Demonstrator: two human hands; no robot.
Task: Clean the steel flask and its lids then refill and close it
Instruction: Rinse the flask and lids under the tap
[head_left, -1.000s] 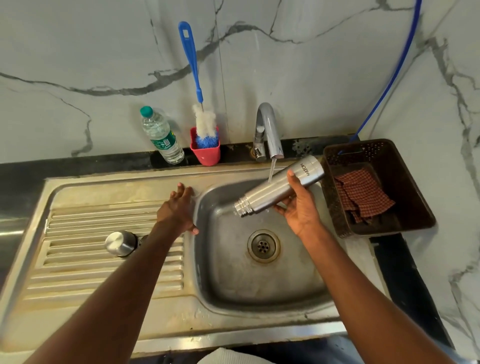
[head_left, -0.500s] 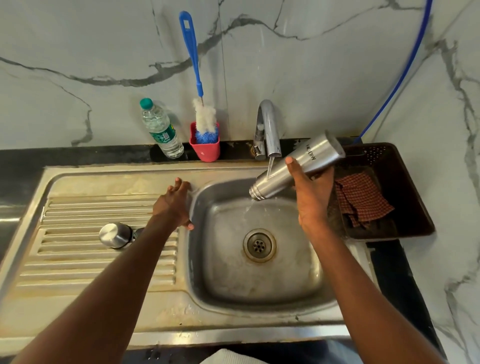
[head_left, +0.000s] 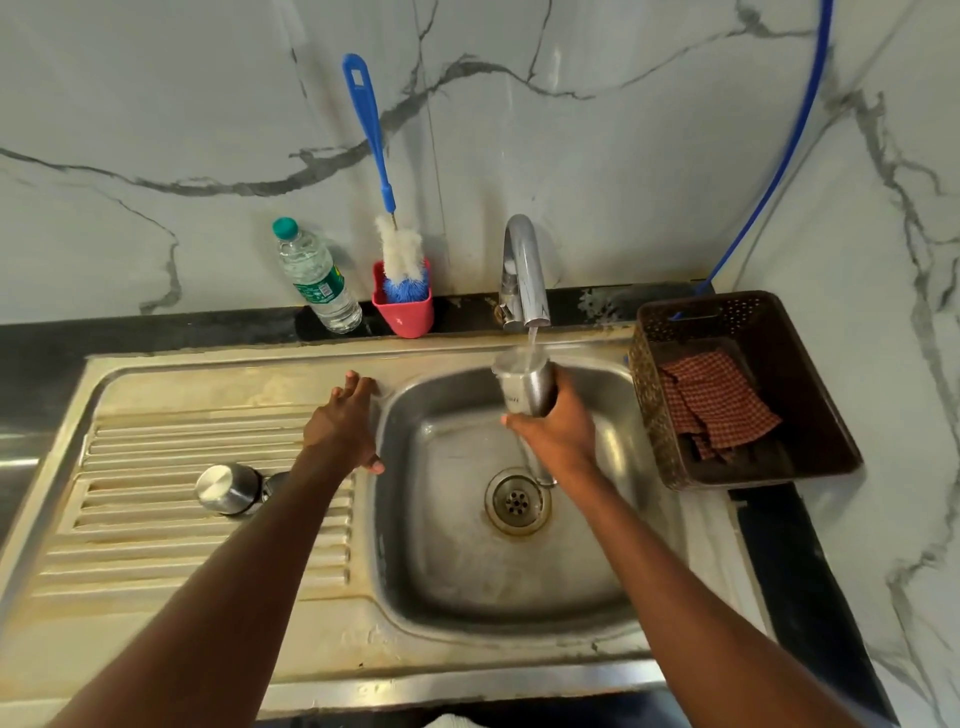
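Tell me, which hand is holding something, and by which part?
The right hand grips the steel flask around its body, base under the tap. The left hand holds nothing.

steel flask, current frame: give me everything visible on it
The steel flask is a brushed-metal cylinder with small dark lettering on its side. It is held bottom up over the sink basin, gripped by the right hand. The tap runs water onto its upturned base. Its mouth is hidden behind the hand.
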